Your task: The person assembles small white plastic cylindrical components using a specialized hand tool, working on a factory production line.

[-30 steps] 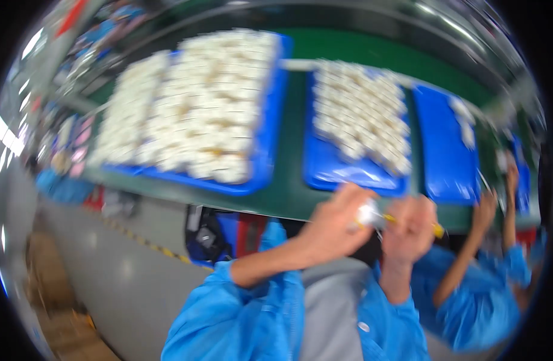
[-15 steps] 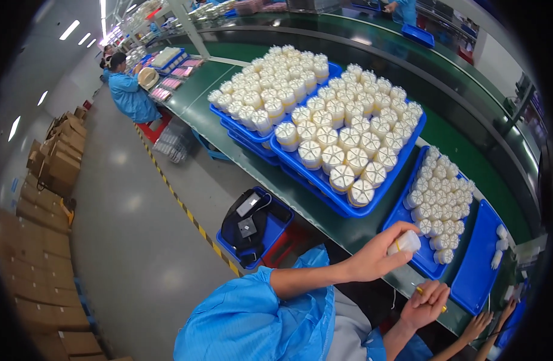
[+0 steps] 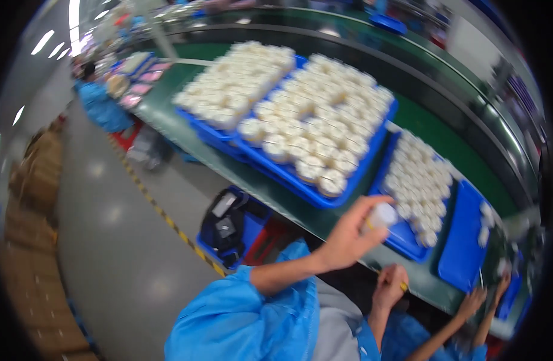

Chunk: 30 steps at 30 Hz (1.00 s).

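Note:
My left hand (image 3: 348, 236) is closed around a white cylindrical piece (image 3: 383, 215) with a yellowish band, held up over the table's near edge. Just below and to the right, my right hand (image 3: 389, 284) is in a fist around a thin tool with a yellow handle (image 3: 404, 286); most of it is hidden by the fingers. Beyond my left hand lies a blue tray (image 3: 403, 239) with rows of similar white cylinders (image 3: 416, 186). Motion blur softens the details.
Larger white bundles (image 3: 324, 135) fill stacked blue trays (image 3: 276, 168) at centre. Right of me is another blue tray (image 3: 460, 253), with a co-worker's hands (image 3: 472, 302) beside it. A blue bin (image 3: 246, 231) with black items stands left, below the table. Another person (image 3: 102, 105) works far left.
The whole view has shifted, sliding the trays leftward in the picture. Both hands keep their grip; the tool's thin tip no longer shows, and the held cylinder is still raised.

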### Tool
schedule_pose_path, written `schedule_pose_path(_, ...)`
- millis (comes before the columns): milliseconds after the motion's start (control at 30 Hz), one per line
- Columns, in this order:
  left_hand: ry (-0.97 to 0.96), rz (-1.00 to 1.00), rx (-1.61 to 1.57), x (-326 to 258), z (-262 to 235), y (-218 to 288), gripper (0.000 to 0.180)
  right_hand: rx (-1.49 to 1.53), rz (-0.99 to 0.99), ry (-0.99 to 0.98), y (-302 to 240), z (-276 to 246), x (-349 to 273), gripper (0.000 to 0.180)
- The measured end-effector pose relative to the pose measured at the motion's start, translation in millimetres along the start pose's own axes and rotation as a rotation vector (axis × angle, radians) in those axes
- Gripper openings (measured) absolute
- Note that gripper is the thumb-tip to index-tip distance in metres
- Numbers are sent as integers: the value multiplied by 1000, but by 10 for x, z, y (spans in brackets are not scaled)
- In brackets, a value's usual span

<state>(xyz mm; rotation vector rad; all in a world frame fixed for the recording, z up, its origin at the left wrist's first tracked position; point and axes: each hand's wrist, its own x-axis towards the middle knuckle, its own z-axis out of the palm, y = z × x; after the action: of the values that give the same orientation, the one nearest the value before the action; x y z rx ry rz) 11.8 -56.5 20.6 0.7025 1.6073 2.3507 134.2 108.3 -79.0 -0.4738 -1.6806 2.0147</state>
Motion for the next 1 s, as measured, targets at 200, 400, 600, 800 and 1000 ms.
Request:
schedule_pose_path(200,39,-108,-144,11,-93,42,51,-4,49,-88,77,102,144,42)
schedule_pose_path(400,25,-120,-213,78,15,-26,56,-38,68,-135,-4,46,177,42)
schedule_pose_path(600,-85,-172,-453,60,26,-94,55,-71,32,-151,-28,46,174,43)
schedule_pose_path(800,-93,-280,-684,56,60,-135,59,-89,11,-160,5,28,175,44)
schedule_pose_path(1000,-130,-308,-749,62,57,-195,64,-90,-4,-156,4,39,191,44)
